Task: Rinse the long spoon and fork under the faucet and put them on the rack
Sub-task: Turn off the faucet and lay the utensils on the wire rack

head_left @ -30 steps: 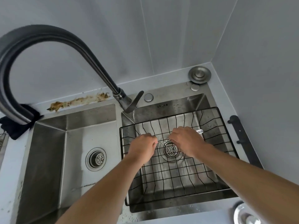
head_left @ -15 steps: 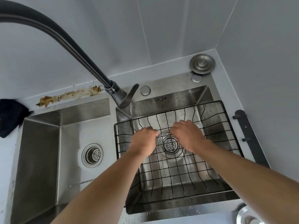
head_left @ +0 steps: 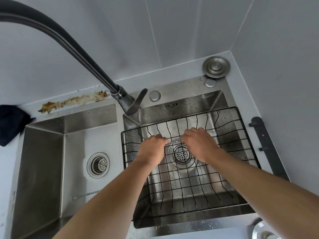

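Head view: both hands, left hand (head_left: 152, 147) and right hand (head_left: 200, 144), are closed on one twisted-handle fork (head_left: 213, 133), lying crosswise above the rack (head_left: 248, 147), tines past the right hand.

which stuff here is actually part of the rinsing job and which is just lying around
Part of the job:
- left hand and right hand, holding a twisted-handle utensil between them
- fork tines showing past the right hand
- wire rack in the right basin
- faucet

Just lying about:
- dark cloth
- round drain cover
- another twisted-handle utensil in the left basin
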Action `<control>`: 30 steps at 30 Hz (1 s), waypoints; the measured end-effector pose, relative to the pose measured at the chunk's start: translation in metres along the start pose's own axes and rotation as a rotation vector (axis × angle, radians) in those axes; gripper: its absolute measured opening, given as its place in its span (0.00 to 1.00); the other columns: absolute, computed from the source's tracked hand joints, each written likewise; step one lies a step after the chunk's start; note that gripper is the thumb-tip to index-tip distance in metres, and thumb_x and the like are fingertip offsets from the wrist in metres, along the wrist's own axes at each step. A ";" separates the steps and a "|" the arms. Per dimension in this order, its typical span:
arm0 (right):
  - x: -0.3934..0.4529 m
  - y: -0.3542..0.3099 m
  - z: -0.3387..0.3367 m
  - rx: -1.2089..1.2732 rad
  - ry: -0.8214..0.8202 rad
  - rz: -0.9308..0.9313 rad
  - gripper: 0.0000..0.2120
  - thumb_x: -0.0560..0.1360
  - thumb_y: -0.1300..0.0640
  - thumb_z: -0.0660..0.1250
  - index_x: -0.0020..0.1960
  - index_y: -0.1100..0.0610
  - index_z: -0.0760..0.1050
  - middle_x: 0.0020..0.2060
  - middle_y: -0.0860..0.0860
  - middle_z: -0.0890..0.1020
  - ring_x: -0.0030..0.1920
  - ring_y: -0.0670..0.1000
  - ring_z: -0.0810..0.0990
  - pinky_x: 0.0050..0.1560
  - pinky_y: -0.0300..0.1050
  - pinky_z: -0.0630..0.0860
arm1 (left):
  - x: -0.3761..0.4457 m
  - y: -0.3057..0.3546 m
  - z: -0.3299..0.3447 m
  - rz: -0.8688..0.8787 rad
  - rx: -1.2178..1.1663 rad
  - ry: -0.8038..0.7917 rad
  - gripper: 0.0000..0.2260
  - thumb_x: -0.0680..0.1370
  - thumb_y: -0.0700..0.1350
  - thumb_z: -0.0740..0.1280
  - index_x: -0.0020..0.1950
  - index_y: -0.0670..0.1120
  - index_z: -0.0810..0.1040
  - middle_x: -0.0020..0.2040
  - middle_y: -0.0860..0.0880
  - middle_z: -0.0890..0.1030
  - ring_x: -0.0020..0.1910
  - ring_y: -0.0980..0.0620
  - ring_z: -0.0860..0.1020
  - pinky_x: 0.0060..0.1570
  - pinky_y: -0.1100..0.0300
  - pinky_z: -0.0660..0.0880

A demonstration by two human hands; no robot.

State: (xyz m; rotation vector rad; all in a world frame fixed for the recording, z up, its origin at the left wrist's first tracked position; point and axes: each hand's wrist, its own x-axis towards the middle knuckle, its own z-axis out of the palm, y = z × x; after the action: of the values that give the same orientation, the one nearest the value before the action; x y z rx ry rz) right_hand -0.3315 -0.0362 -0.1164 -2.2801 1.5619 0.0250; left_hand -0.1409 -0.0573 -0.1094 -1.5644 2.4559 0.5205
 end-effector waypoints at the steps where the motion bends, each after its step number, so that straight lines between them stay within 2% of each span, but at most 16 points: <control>1: 0.000 0.000 0.001 0.002 -0.001 0.001 0.15 0.74 0.67 0.62 0.58 0.58 0.78 0.52 0.54 0.80 0.54 0.56 0.76 0.53 0.49 0.68 | 0.000 0.000 0.001 -0.004 -0.005 0.000 0.18 0.76 0.33 0.63 0.60 0.50 0.80 0.55 0.49 0.81 0.50 0.46 0.81 0.47 0.53 0.78; 7: -0.001 0.000 0.000 -0.007 -0.014 -0.022 0.16 0.73 0.67 0.63 0.58 0.57 0.77 0.52 0.53 0.79 0.54 0.55 0.75 0.52 0.47 0.67 | -0.004 0.000 -0.001 0.000 -0.005 0.031 0.16 0.75 0.33 0.65 0.57 0.49 0.81 0.50 0.48 0.82 0.46 0.46 0.82 0.42 0.54 0.78; 12: -0.006 -0.002 -0.004 0.049 0.055 -0.030 0.08 0.74 0.64 0.65 0.51 0.58 0.79 0.45 0.53 0.80 0.47 0.56 0.78 0.46 0.47 0.68 | -0.013 0.003 -0.008 0.008 -0.017 0.081 0.11 0.76 0.35 0.63 0.52 0.47 0.82 0.47 0.48 0.81 0.43 0.46 0.81 0.38 0.55 0.77; 15: -0.010 -0.007 -0.009 0.131 0.121 -0.010 0.05 0.76 0.61 0.65 0.47 0.58 0.79 0.42 0.53 0.81 0.43 0.56 0.78 0.45 0.48 0.70 | -0.022 0.005 -0.017 0.003 -0.061 0.127 0.11 0.79 0.40 0.61 0.54 0.48 0.82 0.48 0.49 0.82 0.45 0.46 0.81 0.38 0.58 0.73; 18: -0.017 -0.017 -0.017 0.239 0.161 0.054 0.07 0.77 0.59 0.64 0.50 0.58 0.80 0.43 0.53 0.83 0.44 0.57 0.80 0.47 0.51 0.75 | -0.036 0.006 -0.032 -0.020 -0.135 0.165 0.11 0.80 0.45 0.61 0.58 0.50 0.81 0.52 0.51 0.82 0.48 0.48 0.81 0.41 0.58 0.75; 20: -0.022 -0.027 -0.023 0.340 0.176 0.137 0.10 0.78 0.57 0.64 0.56 0.57 0.81 0.49 0.53 0.84 0.48 0.56 0.81 0.50 0.51 0.77 | -0.048 0.002 -0.041 -0.043 -0.187 0.178 0.10 0.80 0.47 0.62 0.58 0.51 0.80 0.53 0.52 0.81 0.48 0.50 0.81 0.43 0.56 0.78; 23: -0.029 -0.044 -0.031 0.566 0.179 0.269 0.12 0.78 0.56 0.65 0.59 0.56 0.80 0.52 0.51 0.84 0.51 0.51 0.82 0.53 0.48 0.78 | -0.070 -0.008 -0.050 -0.073 -0.260 0.194 0.10 0.79 0.48 0.64 0.58 0.52 0.80 0.52 0.54 0.82 0.48 0.54 0.80 0.47 0.54 0.79; 25: -0.033 -0.056 -0.038 0.857 0.165 0.414 0.11 0.78 0.56 0.67 0.59 0.54 0.80 0.52 0.49 0.84 0.49 0.47 0.82 0.53 0.40 0.77 | -0.086 -0.014 -0.054 -0.122 -0.435 0.212 0.09 0.78 0.48 0.67 0.57 0.52 0.82 0.51 0.56 0.83 0.48 0.60 0.80 0.50 0.59 0.79; 26: -0.035 -0.064 -0.043 1.043 0.144 0.498 0.09 0.77 0.57 0.68 0.56 0.52 0.81 0.51 0.50 0.84 0.47 0.47 0.82 0.52 0.40 0.78 | -0.097 -0.017 -0.059 -0.159 -0.556 0.211 0.08 0.78 0.47 0.68 0.56 0.52 0.82 0.50 0.57 0.83 0.47 0.64 0.80 0.51 0.64 0.79; 28: -0.038 -0.079 -0.050 1.419 0.105 0.628 0.05 0.76 0.58 0.69 0.51 0.54 0.82 0.49 0.54 0.85 0.47 0.52 0.83 0.53 0.48 0.80 | -0.116 -0.021 -0.066 -0.223 -0.769 0.203 0.07 0.77 0.46 0.69 0.55 0.52 0.83 0.48 0.60 0.83 0.46 0.66 0.81 0.50 0.70 0.77; 30: -0.042 -0.094 -0.054 1.676 0.104 0.680 0.06 0.76 0.58 0.69 0.52 0.58 0.82 0.49 0.57 0.85 0.49 0.55 0.84 0.55 0.54 0.80 | -0.134 -0.028 -0.071 -0.281 -0.947 0.222 0.06 0.77 0.44 0.70 0.52 0.53 0.83 0.46 0.58 0.85 0.46 0.62 0.82 0.49 0.69 0.77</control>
State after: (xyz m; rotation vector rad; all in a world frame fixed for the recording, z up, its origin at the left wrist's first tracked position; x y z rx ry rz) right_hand -0.2733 0.0144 -0.0295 -0.4485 1.3411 -0.8534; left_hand -0.0562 0.0166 -0.0040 -2.3287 2.1451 1.6947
